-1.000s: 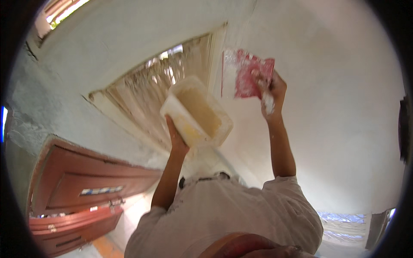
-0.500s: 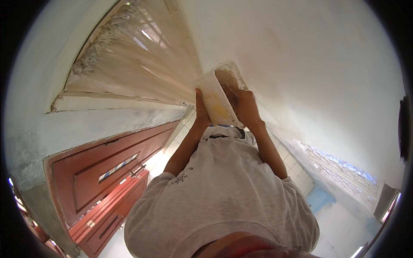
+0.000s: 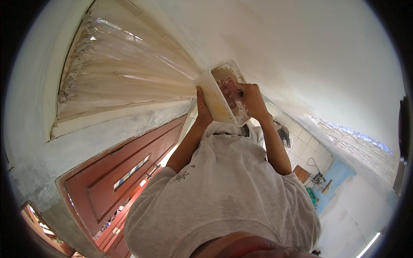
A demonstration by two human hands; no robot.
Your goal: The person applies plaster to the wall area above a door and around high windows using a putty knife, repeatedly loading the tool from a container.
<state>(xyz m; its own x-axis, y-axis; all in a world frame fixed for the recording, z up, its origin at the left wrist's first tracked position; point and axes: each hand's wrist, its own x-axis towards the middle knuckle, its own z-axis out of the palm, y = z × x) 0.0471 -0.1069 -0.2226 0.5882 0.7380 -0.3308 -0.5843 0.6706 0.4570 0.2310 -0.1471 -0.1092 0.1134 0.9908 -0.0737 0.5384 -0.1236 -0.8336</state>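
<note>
A white rectangular plastic tub (image 3: 215, 103), stained yellowish on its outer side, is held up in front of my body and tilted. My left hand (image 3: 202, 106) grips the tub from its left side, thumb up along the wall. Over the tub's right rim reaches my right hand (image 3: 254, 103), its fingers curled and closed on a reddish, white-smeared piece (image 3: 230, 91) inside. Whether that piece is cloth or something stiffer I cannot make out. Pale, brownish residue coats the tub's inner walls. Part of the right hand's fingers is hidden.
A window with a sheer cream curtain (image 3: 129, 77) is at the upper left, above a reddish-brown panelled door (image 3: 124, 176). A smooth white wall (image 3: 309, 64) rises close ahead and to the right. Beyond my right arm are pale tiles (image 3: 301, 142) and dark cables (image 3: 318, 177).
My right hand has drawn back from deep in the tub toward its rim, bringing the reddish piece into sight. The view has turned, showing more on the right. My left hand keeps its grip.
</note>
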